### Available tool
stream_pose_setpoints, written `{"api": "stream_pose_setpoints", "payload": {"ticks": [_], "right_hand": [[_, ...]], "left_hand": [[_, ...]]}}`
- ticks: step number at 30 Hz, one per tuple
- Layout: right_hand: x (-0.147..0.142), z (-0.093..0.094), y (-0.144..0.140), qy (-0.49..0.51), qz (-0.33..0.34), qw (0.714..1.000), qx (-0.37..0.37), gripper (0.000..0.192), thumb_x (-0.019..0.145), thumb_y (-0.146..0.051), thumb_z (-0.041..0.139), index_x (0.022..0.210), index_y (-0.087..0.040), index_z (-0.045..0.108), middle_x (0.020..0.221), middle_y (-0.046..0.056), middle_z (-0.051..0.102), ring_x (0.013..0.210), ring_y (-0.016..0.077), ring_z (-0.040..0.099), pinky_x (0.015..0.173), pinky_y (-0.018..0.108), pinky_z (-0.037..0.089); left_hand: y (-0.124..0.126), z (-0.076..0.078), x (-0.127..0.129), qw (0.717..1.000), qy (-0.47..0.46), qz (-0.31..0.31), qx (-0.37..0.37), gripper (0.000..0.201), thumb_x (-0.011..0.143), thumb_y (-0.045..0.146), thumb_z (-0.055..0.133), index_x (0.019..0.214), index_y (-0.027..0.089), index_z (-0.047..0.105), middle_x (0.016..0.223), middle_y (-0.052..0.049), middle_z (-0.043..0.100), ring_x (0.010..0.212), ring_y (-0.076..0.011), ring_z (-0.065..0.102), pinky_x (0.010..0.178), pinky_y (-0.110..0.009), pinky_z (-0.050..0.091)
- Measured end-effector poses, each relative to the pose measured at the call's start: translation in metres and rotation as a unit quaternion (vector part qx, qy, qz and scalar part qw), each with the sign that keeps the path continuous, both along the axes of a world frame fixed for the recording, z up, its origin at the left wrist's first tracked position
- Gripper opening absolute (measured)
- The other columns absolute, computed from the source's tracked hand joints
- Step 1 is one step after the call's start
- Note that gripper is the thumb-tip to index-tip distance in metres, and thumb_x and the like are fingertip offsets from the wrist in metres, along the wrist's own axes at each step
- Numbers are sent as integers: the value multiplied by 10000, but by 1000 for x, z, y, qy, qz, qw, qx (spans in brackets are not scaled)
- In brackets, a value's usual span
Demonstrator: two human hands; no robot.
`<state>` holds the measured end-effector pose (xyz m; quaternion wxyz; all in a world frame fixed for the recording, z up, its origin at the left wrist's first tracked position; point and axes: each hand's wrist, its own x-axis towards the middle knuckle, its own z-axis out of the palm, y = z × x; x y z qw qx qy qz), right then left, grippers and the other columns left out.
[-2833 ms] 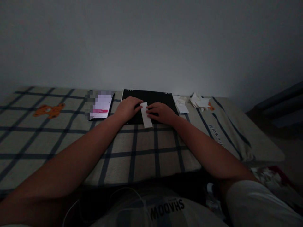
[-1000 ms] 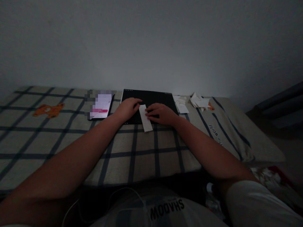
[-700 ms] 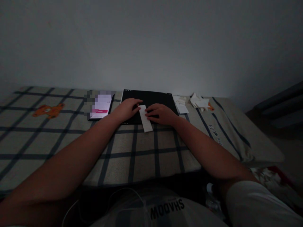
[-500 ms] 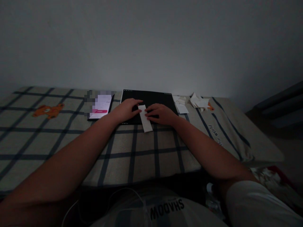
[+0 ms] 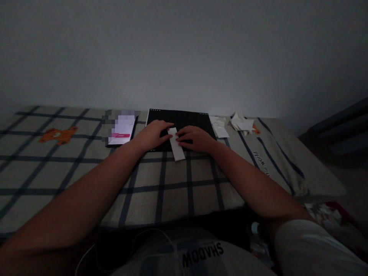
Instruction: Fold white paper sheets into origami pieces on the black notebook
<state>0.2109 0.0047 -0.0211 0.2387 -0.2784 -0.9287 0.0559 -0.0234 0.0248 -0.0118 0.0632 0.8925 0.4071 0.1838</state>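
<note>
A narrow strip of folded white paper lies aslant on a flat black board or folder, its near end jutting past the board's front edge. The fingers of my left hand pinch the strip at its upper left edge, the thumb lower and the forefinger reaching just beyond the top. From the other side my right hand grips its right edge with bent fingertips. Fine detail at the fingertips is dim. Left of the board is a lit phone or tablet, its screen partly pixelated.
Loose white papers and a crumpled paper piece lie right of the board. A checked cloth with an orange bear print covers the surface, against a grey wall. A clear bottle stands below, at the lower right.
</note>
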Motion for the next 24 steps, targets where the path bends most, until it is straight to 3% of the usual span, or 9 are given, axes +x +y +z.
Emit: {"api": "stream_pose_setpoints", "payload": {"ticks": [16,24], "right_hand": [[-1,3,-4,7,-2,1000,-14,248,895,-354,586,1026,-208,737,1159,84,684,1088,205,607,952,387,459],[-1,2,-3,1,0,1000,-7,282,928,-351,532,1003,-174,739,1158,104,682,1089,207,606,941,381,457]], "left_hand": [[7,-5,9,998,8,42,41,345,925,238,461,1200,139,644,1135,-111,684,1066,-242,590,943,-362,423],[-5,10,-2,997,73,40,7,526,877,481,540,1343,238,527,1257,-60,628,1130,-254,544,922,-360,406]]}}
